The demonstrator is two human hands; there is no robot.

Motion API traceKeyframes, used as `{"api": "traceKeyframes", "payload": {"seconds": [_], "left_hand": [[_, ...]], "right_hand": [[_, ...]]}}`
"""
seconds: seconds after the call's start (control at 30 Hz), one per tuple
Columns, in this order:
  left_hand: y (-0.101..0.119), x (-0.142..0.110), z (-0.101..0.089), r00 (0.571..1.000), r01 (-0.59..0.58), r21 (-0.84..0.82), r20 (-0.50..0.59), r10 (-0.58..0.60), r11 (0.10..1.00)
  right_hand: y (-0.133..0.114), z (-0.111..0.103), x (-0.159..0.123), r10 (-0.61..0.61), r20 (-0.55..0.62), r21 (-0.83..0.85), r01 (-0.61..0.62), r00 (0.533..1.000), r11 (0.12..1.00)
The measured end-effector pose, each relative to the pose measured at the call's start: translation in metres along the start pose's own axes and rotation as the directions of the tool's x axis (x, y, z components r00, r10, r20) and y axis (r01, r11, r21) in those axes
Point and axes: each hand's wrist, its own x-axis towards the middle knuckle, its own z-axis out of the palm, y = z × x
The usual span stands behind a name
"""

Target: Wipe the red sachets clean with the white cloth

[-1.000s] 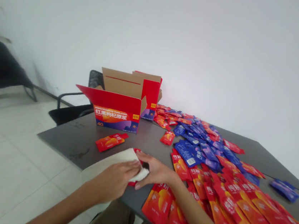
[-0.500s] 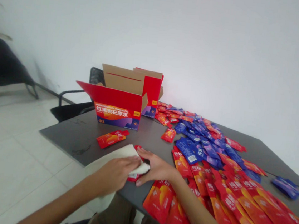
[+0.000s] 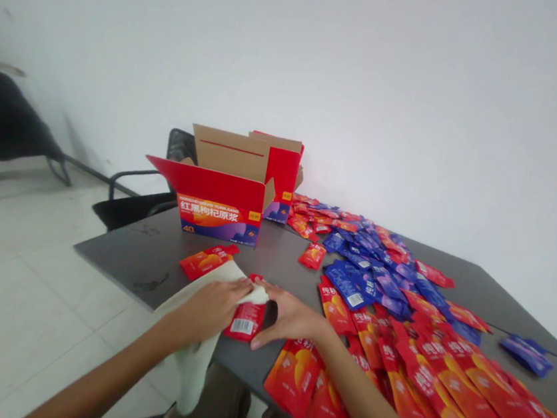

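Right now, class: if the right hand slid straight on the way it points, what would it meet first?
Probably the red barcoded pouch ahead of the right hand, though depth is unclear.

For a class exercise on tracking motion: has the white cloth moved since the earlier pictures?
Yes: the white cloth slid left, toward the loose red sachet.

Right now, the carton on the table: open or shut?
Open: the red carton has its flaps raised, their brown card inner faces showing.
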Motion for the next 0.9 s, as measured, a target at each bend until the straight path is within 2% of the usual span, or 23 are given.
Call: {"api": "traceKeyframes", "payload": {"seconds": [0.1,0.17,0.23,0.3,0.4,0.47,0.53,0.63,0.73,0.83,0.9], "left_hand": [[0.011,-0.005,0.005,0.989,-0.148,-0.037,0.0,0.148,0.988],[0.013,-0.009,0.007,0.985,-0.175,-0.063,-0.013,0.174,0.983],[0.007,-0.012,0.005,0.996,-0.079,-0.089,-0.053,0.075,0.993],[-0.003,-0.017,0.001,0.988,0.066,-0.148,-0.128,-0.086,0.987],[-0.012,-0.031,0.004,0.927,0.22,-0.26,-0.244,-0.285,0.94],[-0.008,-0.042,0.013,0.891,0.272,-0.288,-0.285,-0.354,0.918],[-0.001,-0.05,0.025,0.87,0.291,-0.279,-0.322,-0.374,0.915],[0.008,-0.053,0.039,0.827,0.299,-0.271,-0.406,-0.39,0.915],[0.01,-0.049,0.042,0.781,0.305,-0.306,-0.461,-0.421,0.902],[0.008,-0.048,0.04,0.763,0.301,-0.336,-0.477,-0.437,0.892],[0.008,-0.048,0.039,0.773,0.296,-0.34,-0.463,-0.433,0.893]], "right_hand": [[0.003,0.002,0.0,0.082,-0.01,-0.027,-0.082,0.997,0.996],[0.004,0.002,0.0,0.079,-0.005,-0.034,-0.079,0.997,0.996],[0.002,0.002,-0.001,0.072,-0.003,-0.031,-0.072,0.997,0.997],[-0.001,0.0,-0.003,0.116,0.002,-0.027,-0.116,0.993,0.993],[-0.005,-0.005,-0.005,0.234,0.033,0.018,-0.235,0.972,0.972],[-0.008,-0.007,-0.006,0.298,0.047,0.085,-0.301,0.953,0.95],[-0.012,-0.004,-0.005,0.34,0.003,0.115,-0.338,0.94,0.934],[-0.023,0.015,0.0,0.341,-0.175,-0.033,-0.352,0.924,0.936],[-0.04,0.042,0.011,0.318,-0.316,-0.264,-0.405,0.894,0.876],[-0.061,0.062,0.025,0.34,-0.385,-0.419,-0.491,0.858,0.764],[-0.073,0.067,0.034,0.393,-0.359,-0.5,-0.53,0.847,0.685]]}}
